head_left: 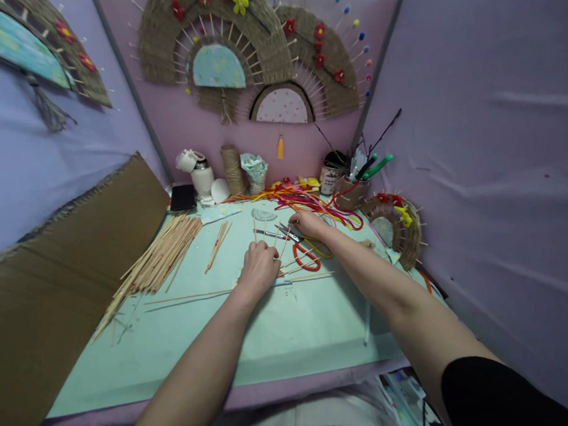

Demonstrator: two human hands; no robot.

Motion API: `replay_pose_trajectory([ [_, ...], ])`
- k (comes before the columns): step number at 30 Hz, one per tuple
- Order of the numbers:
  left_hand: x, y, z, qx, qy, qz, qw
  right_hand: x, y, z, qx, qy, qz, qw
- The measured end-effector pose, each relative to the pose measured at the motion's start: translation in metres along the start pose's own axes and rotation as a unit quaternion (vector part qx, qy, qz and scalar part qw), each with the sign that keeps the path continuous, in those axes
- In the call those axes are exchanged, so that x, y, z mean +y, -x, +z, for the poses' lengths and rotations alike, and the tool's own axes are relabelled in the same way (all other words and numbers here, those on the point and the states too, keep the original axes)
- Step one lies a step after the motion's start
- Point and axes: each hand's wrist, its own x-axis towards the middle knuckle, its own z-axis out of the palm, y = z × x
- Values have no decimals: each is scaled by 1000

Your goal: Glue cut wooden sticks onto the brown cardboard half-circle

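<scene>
My left hand [259, 265] is closed over the base of several thin wooden sticks that fan out from a small patterned piece, which is mostly hidden under the palm. My right hand [307, 225] pinches the far tip of one thin wooden stick [285, 242], just beyond the left fingers. Red-handled scissors [313, 266] lie between my forearms, their blades pointing away and left under the sticks. A slim silver tool [268, 234] rests past my left fingertips. Two long thin sticks [186, 297] lie crosswise by the left wrist.
A pile of wooden sticks [160, 255] covers the table's left side, with a smaller bunch [217, 246] beside it. Coloured pipe cleaners [313, 205], a twine spool [232, 170] and a tool cup [350, 193] stand behind. A cardboard panel [67, 260] borders the left.
</scene>
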Motion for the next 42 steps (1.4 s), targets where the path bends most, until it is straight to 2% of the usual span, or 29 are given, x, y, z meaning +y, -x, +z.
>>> replay_pose_trajectory([
  [8,-1,-1,2,10,4,6,1000,-9,14,-8,5,1,33,999],
  [13,-1,-1,2,14,4,9,1000,-20,33,-28,40,2,58,997],
  [16,-1,-1,3,16,3,10,1000,-31,55,-45,89,-6,73,993],
  [20,-1,0,4,20,2,17,1000,-44,95,-62,222,-89,65,969],
  [24,-1,0,3,26,6,14,1000,-38,137,-67,289,-150,69,943],
  [30,2,-1,1,36,7,9,999,-10,205,-58,368,-173,146,902],
  [34,-2,-5,0,53,17,-2,998,-3,244,-45,365,-161,173,900],
  [37,-9,-9,-3,68,30,-14,997,-4,256,-33,376,-151,173,898],
  [42,-17,-11,-7,65,69,-24,995,-16,251,-11,425,-153,133,882],
])
